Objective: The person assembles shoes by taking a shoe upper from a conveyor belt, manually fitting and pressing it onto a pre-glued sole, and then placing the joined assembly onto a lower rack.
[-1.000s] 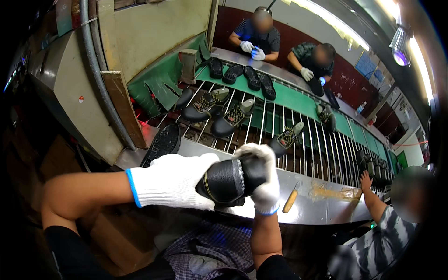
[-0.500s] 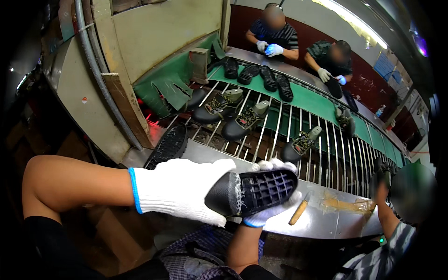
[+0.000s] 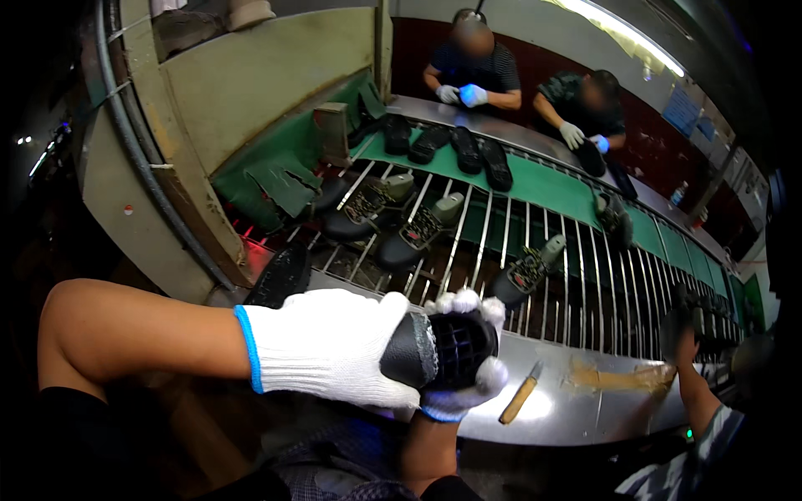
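Note:
My left hand [image 3: 330, 346], in a white knit glove with a blue cuff, is closed round a black leather shoe upper [image 3: 407, 351]. A rough, greyish-white band runs along the upper's edge. Against that edge lies a black rubber shoe sole [image 3: 462, 344] with its gridded side facing up. My right hand [image 3: 491, 380], also gloved, wraps the sole's far end, thumb on the near side and fingertips over the far side. The hidden part of the upper lies under my left palm. Another black sole [image 3: 280, 274] rests just beyond my left wrist.
A wooden-handled knife [image 3: 520, 399] lies on the metal ledge [image 3: 568, 413], near brown tape [image 3: 618, 377]. Beyond is a roller conveyor [image 3: 576, 284] carrying several shoes [image 3: 418, 234]. Soles [image 3: 468, 152] line a green belt [image 3: 551, 192]. Two co-workers sit opposite; another's arm [image 3: 697, 388] is at right.
The held sole has tilted and looks shorter, and my right fingers now curl further over its end. My head view has shifted slightly, so the conveyor appears further left.

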`<state>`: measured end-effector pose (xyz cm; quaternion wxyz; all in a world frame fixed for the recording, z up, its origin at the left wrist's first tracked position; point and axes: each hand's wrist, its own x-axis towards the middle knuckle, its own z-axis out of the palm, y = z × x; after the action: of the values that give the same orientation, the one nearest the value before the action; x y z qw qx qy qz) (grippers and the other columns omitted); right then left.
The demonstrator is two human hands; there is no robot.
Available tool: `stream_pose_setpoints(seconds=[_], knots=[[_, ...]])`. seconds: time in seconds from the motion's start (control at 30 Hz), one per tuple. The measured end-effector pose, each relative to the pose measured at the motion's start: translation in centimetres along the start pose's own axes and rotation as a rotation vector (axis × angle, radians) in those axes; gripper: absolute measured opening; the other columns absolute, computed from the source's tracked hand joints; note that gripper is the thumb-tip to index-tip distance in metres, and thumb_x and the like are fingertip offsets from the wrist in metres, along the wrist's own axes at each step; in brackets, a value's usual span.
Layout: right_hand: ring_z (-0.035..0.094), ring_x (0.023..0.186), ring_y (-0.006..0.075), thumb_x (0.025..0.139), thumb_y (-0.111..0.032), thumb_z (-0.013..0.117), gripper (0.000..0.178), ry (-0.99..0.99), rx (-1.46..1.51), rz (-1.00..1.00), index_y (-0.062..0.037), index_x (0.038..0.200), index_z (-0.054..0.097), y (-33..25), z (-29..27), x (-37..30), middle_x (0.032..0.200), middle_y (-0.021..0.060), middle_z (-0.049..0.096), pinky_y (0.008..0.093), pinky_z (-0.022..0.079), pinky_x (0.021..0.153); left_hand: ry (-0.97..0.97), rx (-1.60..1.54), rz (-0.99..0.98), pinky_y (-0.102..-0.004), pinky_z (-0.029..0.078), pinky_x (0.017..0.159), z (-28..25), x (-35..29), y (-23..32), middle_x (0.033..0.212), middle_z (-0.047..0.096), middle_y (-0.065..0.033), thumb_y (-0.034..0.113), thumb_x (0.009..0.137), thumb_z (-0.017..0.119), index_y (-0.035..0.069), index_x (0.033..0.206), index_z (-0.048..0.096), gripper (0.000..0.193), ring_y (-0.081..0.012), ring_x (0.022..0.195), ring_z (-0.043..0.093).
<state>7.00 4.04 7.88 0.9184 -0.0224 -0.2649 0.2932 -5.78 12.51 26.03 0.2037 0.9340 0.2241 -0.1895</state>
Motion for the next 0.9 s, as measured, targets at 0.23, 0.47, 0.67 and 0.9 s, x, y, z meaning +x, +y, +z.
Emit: stream_pose_setpoints(seconds=[0.23,0.47,0.67,0.9], knots=[[0.059,0.125,0.0304,0.101,-0.057,0.068,0.058,-0.333,-0.833,0.144,-0.0018,0.116,0.063,-4.7,0.8,1.3,0.129,0.0195,0.063,0.0454,0.044,0.115,0.019,0.061,0.089,-0.0494,0.065,0.075,-0.2,0.8,1.7,0.097,0.078,-0.0231,0.076,0.084,0.078,-0.003,0.122,0.058,0.091,-0.0434,0.085,0.079],[0.058,0.124,0.0317,0.104,-0.048,0.064,0.046,-0.266,-0.993,-0.013,-0.0039,0.117,0.062,-6.2,0.6,-1.1,0.132,0.0208,0.06,0.0471,0.045,0.114,-0.012,0.143,0.151,-0.049,0.065,0.073,-0.2,1.0,2.6,0.098,0.078,-0.0236,0.076,0.083,0.079,-0.001,0.122,0.059,0.089,-0.0433,0.084,0.08],[0.062,0.119,0.035,0.091,-0.011,0.063,0.027,-0.399,-1.245,-0.132,0.0008,0.115,0.063,-9.2,2.9,-2.5,0.125,0.0227,0.062,0.0493,0.051,0.109,0.009,0.156,0.174,-0.0504,0.066,0.072,1.0,-0.6,4.2,0.098,0.079,-0.0223,0.075,0.083,0.079,-0.001,0.121,0.062,0.086,-0.0419,0.084,0.081],[0.063,0.134,0.0363,0.105,-0.013,0.061,0.036,-0.546,-1.411,-0.128,0.0061,0.135,0.066,-9.3,4.6,-0.7,0.143,0.0259,0.064,0.0442,0.05,0.117,0.029,0.079,0.022,-0.047,0.065,0.089,0.4,-2.1,2.6,0.112,0.079,-0.0258,0.07,0.08,0.083,0.002,0.145,0.053,0.098,-0.0412,0.099,0.081]])
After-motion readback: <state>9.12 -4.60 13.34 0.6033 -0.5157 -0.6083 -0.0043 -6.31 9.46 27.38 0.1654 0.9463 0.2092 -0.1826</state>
